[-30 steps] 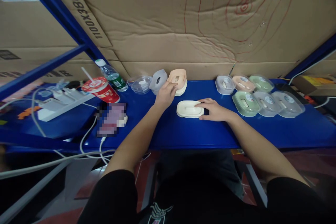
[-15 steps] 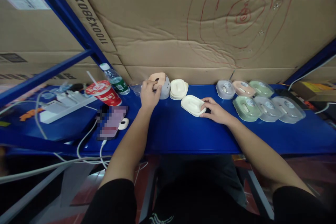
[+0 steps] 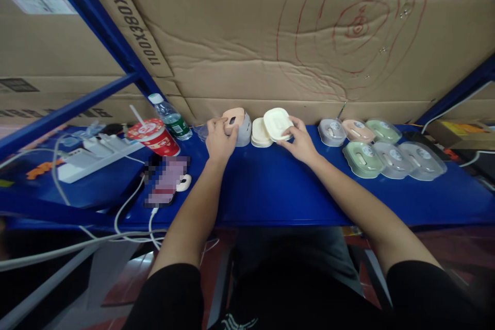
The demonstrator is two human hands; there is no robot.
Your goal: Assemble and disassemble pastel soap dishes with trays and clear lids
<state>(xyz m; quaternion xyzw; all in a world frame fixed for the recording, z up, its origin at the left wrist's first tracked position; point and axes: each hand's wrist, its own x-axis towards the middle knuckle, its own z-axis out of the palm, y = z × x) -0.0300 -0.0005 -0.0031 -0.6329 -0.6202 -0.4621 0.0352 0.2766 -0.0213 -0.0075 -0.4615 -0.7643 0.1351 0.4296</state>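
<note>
My right hand (image 3: 302, 142) pinches the right edge of a cream plastic tray (image 3: 277, 122), a shallow dish with rounded corners, tilted up above the blue table. Just left of it, and partly behind, sits a short stack of similar cream trays (image 3: 261, 134). My left hand (image 3: 220, 139) is closed around the near left side of a stack of plastic covers, the top one a peach cover (image 3: 236, 115) with a dark slot and grey ones (image 3: 244, 135) beneath. Some of my left fingertips are hard to make out against the peach cover.
Several closed translucent boxes (image 3: 363, 161) in green, grey and peach stand at the right. A water bottle (image 3: 170, 118), red paper cup (image 3: 160, 139) with straw, phone (image 3: 168, 180), white earbud case (image 3: 184, 182) and power strip (image 3: 96, 157) are at the left. Cardboard (image 3: 232, 36) lines the back.
My right hand has lifted the cream tray off the table, bringing it up, back and left beside the cream stack. My left hand stays at the peach cover, its fingers slightly shifted.
</note>
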